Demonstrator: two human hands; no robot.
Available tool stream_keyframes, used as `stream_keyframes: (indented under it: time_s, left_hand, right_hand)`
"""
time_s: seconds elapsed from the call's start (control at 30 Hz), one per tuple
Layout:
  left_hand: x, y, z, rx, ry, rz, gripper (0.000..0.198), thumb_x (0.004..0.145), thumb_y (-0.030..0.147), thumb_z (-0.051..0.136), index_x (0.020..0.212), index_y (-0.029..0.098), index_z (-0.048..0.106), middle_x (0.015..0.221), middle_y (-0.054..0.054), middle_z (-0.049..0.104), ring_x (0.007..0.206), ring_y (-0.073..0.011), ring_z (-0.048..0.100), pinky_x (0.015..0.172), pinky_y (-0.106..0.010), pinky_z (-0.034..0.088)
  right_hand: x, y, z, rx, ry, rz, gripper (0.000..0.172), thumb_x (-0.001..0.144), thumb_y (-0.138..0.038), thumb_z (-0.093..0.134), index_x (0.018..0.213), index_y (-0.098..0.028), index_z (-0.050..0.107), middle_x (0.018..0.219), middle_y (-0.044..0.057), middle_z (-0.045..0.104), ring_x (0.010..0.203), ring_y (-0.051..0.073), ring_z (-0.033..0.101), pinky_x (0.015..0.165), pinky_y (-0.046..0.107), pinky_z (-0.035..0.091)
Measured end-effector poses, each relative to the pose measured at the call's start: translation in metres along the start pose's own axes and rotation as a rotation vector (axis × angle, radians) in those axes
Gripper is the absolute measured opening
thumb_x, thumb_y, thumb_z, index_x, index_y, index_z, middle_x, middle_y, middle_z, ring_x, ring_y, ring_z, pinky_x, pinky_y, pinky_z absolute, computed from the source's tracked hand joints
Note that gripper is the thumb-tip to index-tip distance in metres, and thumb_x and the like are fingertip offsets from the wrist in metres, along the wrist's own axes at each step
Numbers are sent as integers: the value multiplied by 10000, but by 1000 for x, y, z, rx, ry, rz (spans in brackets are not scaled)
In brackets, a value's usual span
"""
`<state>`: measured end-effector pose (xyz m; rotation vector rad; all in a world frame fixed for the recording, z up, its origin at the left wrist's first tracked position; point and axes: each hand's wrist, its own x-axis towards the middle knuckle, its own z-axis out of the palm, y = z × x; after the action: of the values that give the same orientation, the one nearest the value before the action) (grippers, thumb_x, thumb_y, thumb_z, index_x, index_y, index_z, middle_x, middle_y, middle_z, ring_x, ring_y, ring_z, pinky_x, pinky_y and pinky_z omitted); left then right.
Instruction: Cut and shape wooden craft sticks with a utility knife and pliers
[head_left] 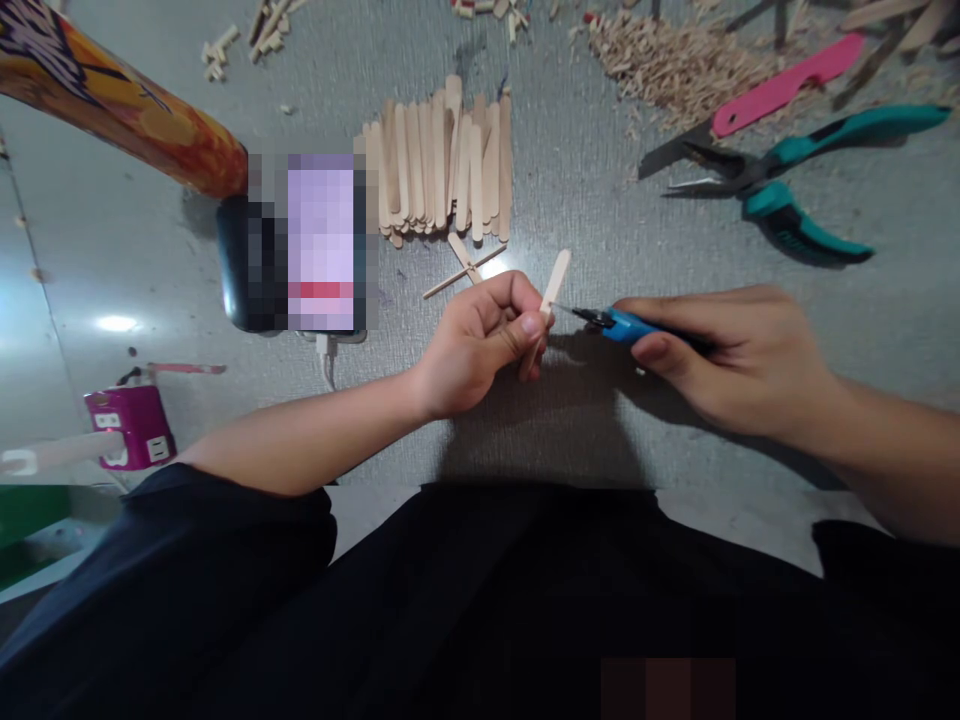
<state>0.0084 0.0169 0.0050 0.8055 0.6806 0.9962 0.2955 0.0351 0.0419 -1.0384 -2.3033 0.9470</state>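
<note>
One grey desk (135, 260), lit from above, carries everything. One orange patterned cylinder (112, 100) lies at the far left, beside one phone (319, 240). One row of craft sticks (442, 170) is too overlapped to count exactly. One heap of wood cuttings (675, 60), one pair of teal pliers (795, 170), one pink-handled blade (780, 85) and one purple socket cube (131, 425) lie around. Two crossed sticks (466, 265) lie near the hands. The left hand (480, 345) pinches one single stick (556, 275) upright above the desk's near middle. The right hand (739, 360) grips one blue knife (626, 325), its tip at that stick.
</note>
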Motion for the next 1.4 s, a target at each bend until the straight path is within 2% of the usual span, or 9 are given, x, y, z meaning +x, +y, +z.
stream_keyframes:
  time_s: [0.13,0.37,0.5,0.63,0.77,0.87,1.1,1.23,1.4]
  left_hand:
    - [1,-1,-3,-21,-52,10,643,983,604,1083,870,237,567,733,60,655,481,-75,595,476,-216,494]
    - [0,-1,-9,-8,-109,87,531,992,466,1096,887,207,645,812,36,678,522,-88,642,464,-214,497]
    - [-1,1,-5,101,-38,113,527,1038,577,1050,945,221,672,757,42,663,523,-81,569,481,-215,469]
    - [-3,3,0,199,68,153,506,1114,635,955,973,240,674,715,58,600,546,-84,505,526,-231,453]
    - [-9,2,0,411,157,253,403,1210,582,838,1020,232,776,730,34,610,597,-99,498,544,-247,401]
    - [-13,1,-2,574,189,345,358,1227,535,815,1042,229,838,766,16,658,635,-107,537,556,-253,412]
    - [-11,-6,-3,566,214,368,424,1216,639,811,1051,249,793,687,45,632,563,-106,568,520,-249,456]
    - [-9,-8,-2,464,221,347,429,1193,647,849,1060,249,762,718,51,667,567,-97,634,538,-224,534]
    - [-8,-7,-2,390,214,279,510,1136,725,892,1064,246,734,760,51,684,596,-106,680,571,-232,604]
  right_hand:
    - [3,-3,0,95,37,3,387,1270,-630,736,1218,-317,958,728,-16,759,535,182,660,514,333,462]
    - [8,-11,-6,265,-142,129,594,1271,-747,680,1050,-253,923,609,-45,528,469,129,498,467,325,331]
    - [5,-5,-11,473,-244,295,698,1241,-773,724,781,-249,700,603,-22,557,493,127,488,468,327,323]
    - [6,-3,-12,646,-340,425,715,1244,-795,696,790,-243,720,595,-8,602,449,131,516,415,287,329]
    - [12,-8,-8,801,-235,403,629,1236,-787,722,1069,-198,866,643,3,662,445,136,552,391,272,391]
    - [15,-10,-4,814,-114,302,613,1267,-752,691,1047,-199,836,640,10,675,482,126,580,456,263,440]
    - [10,-5,-2,465,-100,190,643,1261,-784,663,892,-262,733,658,-4,662,529,156,587,508,343,420]
    - [7,2,0,2,58,41,575,1231,-825,670,1060,-288,783,715,18,711,579,214,598,601,423,395]
    - [5,6,2,-185,79,16,561,1259,-800,591,1167,-291,808,859,91,812,730,309,738,678,480,492]
